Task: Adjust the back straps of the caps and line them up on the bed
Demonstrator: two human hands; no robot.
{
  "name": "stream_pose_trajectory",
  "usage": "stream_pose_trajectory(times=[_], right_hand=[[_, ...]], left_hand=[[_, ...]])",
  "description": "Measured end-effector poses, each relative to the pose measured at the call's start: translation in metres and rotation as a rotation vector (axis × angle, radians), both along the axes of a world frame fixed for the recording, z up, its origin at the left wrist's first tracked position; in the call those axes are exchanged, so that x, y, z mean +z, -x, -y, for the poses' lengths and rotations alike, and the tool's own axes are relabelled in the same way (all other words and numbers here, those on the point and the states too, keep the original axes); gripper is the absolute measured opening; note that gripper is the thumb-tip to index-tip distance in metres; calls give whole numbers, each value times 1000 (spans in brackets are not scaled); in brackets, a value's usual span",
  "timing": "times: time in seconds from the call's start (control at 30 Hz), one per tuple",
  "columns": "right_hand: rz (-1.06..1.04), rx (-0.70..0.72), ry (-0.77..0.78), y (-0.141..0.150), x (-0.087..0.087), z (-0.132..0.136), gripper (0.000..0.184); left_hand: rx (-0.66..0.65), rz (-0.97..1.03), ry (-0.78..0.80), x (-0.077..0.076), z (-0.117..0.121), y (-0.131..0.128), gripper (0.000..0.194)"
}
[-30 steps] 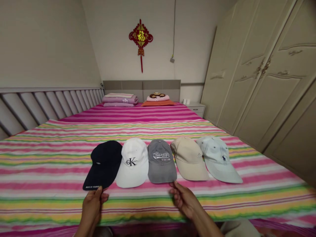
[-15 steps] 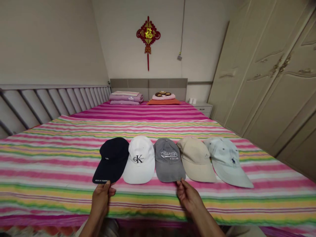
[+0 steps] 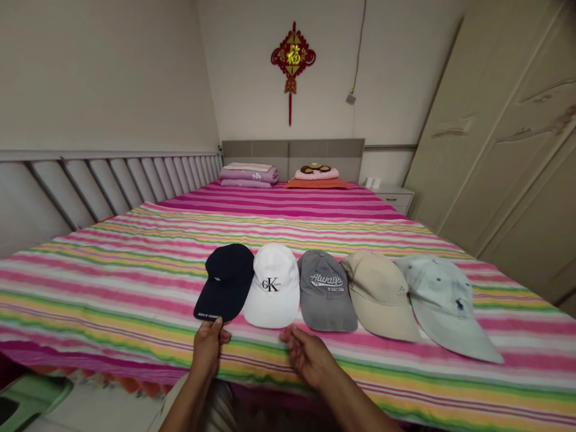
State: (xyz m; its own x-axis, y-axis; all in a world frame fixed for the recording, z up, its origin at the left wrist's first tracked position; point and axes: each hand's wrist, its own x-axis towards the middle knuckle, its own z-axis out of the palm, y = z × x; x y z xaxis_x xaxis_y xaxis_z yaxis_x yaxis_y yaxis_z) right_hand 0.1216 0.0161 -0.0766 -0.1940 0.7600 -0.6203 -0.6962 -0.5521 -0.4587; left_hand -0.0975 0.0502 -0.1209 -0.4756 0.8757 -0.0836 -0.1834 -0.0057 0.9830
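Five caps would be too exact a count to give, so several caps lie in a row on the striped bedspread, brims toward me. At the left end is a black cap, its brim edge pinched between the thumb and fingers of my left hand. Beside it lies a white cap with black letters, then a grey cap with white script. My right hand is just below the gap between those two brims, fingers curled together, with nothing visible in them. Farther right are a beige cap and a pale blue cap.
The caps rest on a bed with a striped bedspread. A slatted rail runs along its left side. Folded bedding and an orange pillow lie by the headboard. A green stool stands at lower left, a wardrobe at right.
My right hand has left the grey cap's brim and moved left toward the white cap. The view has turned left, shifting everything rightward. My left hand stays at the black cap's brim.
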Motion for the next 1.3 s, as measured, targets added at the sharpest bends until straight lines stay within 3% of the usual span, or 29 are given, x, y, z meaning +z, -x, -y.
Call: stream_pose_trajectory(times=[0.27,0.6,0.9,1.13,1.3], right_hand=[[17,13,59,21,-3,-17,35],[151,20,60,14,-5,-14,39],[269,-77,-128,-4,-20,17,7],[400,-106,-284,-15,-39,44,34],[492,-54,-307,-17,-54,51,39]], left_hand=[[0,2,-8,0,0,0,30],[-30,21,0,-2,4,1,33],[-31,103,45,-4,7,3,38],[24,194,41,-10,24,-12,41],[12,228,57,-15,43,-21,45]])
